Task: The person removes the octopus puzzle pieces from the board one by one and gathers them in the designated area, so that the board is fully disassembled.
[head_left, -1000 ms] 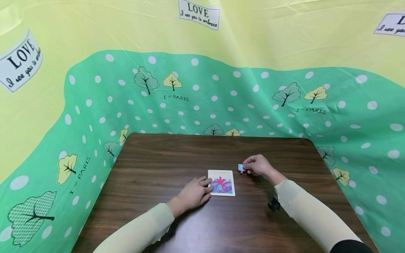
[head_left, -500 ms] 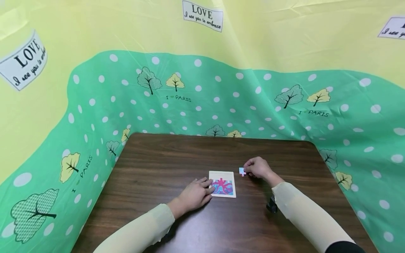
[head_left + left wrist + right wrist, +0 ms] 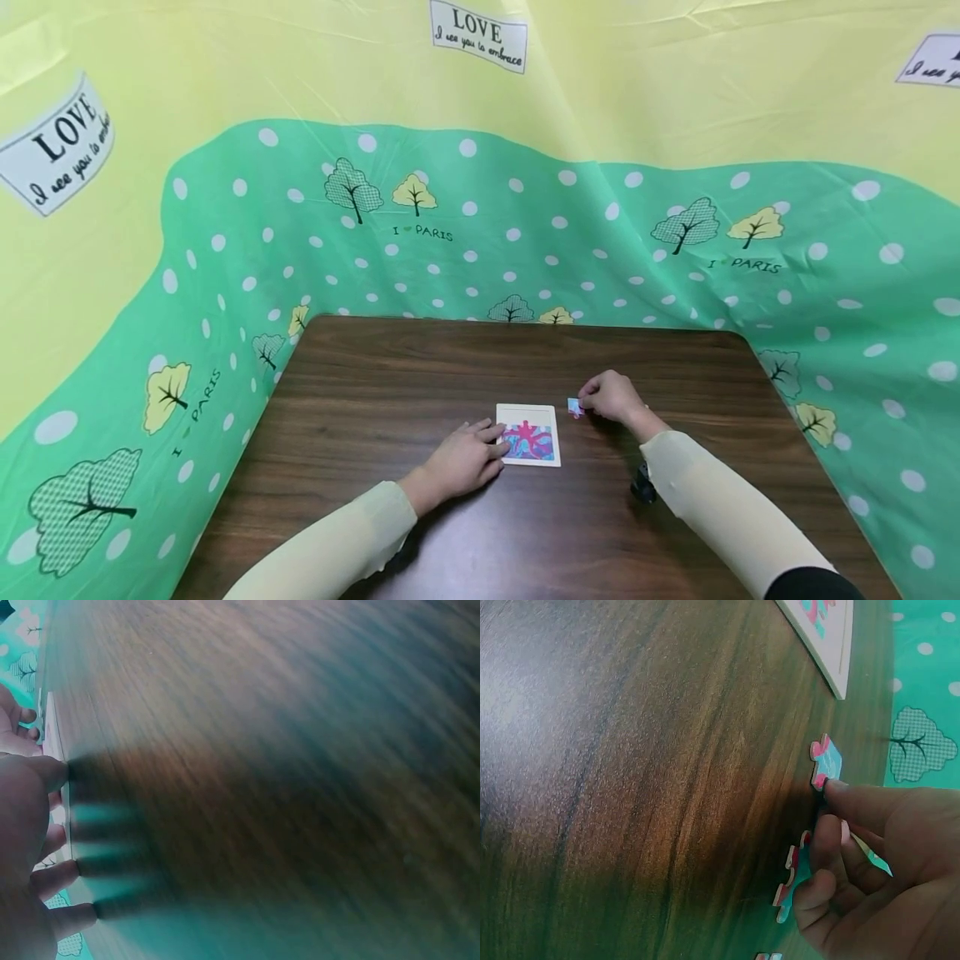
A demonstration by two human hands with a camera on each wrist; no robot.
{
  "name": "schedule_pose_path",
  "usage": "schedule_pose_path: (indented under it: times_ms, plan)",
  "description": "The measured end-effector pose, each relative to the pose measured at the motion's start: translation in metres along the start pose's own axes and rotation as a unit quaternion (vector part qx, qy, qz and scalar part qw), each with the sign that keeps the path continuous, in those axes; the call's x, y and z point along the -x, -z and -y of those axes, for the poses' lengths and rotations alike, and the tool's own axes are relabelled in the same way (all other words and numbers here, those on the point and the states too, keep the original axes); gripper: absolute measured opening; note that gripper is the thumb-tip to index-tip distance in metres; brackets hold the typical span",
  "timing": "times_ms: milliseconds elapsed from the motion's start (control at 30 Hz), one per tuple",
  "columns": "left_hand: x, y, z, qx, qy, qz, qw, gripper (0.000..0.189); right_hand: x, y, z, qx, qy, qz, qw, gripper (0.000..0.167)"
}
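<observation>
- Head view: left hand (image 3: 461, 458), fingers extended and released, rests on the left edge of the tray (image 3: 528, 414).
- Right hand (image 3: 615, 398): thumb and fingertips grasp the edge of a puzzle piece (image 3: 575, 407).
- Piece location: on the right of the tray, apart from it, over the table (image 3: 420, 358).
- Tray contents: pink-and-blue picture in the lower part; pale strip above.
- Right wrist view: a second piece (image 3: 793, 874) lies beside the curled fingers, partly covered; a third (image 3: 769, 956) is cut by the lower border.
- Curtain (image 3: 600, 300) text: "I PARIS", with a small heart after the "I".
- Curtain labels: centre label (image 3: 478, 36) reads "LOVE / I see you to embrace"; left label (image 3: 56, 146) matches, last word partly unreadable; right label (image 3: 933, 62) is cut off.
</observation>
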State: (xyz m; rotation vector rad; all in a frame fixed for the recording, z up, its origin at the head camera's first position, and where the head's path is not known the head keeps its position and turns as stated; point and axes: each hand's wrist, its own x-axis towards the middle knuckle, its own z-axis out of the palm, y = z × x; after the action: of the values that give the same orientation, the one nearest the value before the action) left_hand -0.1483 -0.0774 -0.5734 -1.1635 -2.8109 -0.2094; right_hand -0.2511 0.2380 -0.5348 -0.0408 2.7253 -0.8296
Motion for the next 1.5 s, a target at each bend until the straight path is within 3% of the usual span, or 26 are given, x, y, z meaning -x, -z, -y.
schedule_pose_path:
  times_ms: [500, 800, 1100, 1233, 1500]
  plan:
    - [-0.008, 0.002, 0.003, -0.011, -0.012, -0.001, 0.9999, 0.032, 0.003, 0.005, 0.005, -0.007, 0.011, 0.015, 0.9998, 0.013]
    - [-0.01, 0.002, 0.004, -0.013, -0.011, -0.004, 0.9998, 0.027, 0.011, 0.008, 0.019, 0.007, 0.066, 0.02, 0.9976, 0.014]
    - [-0.011, 0.001, 0.001, 0.004, -0.008, -0.004, 1.0, 0.028, 0.031, -0.009, 0.035, -0.004, 0.096, 0.041, 0.9946, 0.018]
    - [-0.011, 0.001, -0.001, 0.014, -0.008, -0.002, 0.9999, 0.03, 0.036, -0.017, 0.039, 0.003, 0.135, 0.045, 0.9899, 0.017]
    - [-0.011, 0.001, -0.006, 0.012, -0.078, -0.018, 0.9967, 0.026, 0.043, -0.032, 0.043, 0.036, 0.149, 0.045, 0.9872, 0.014]
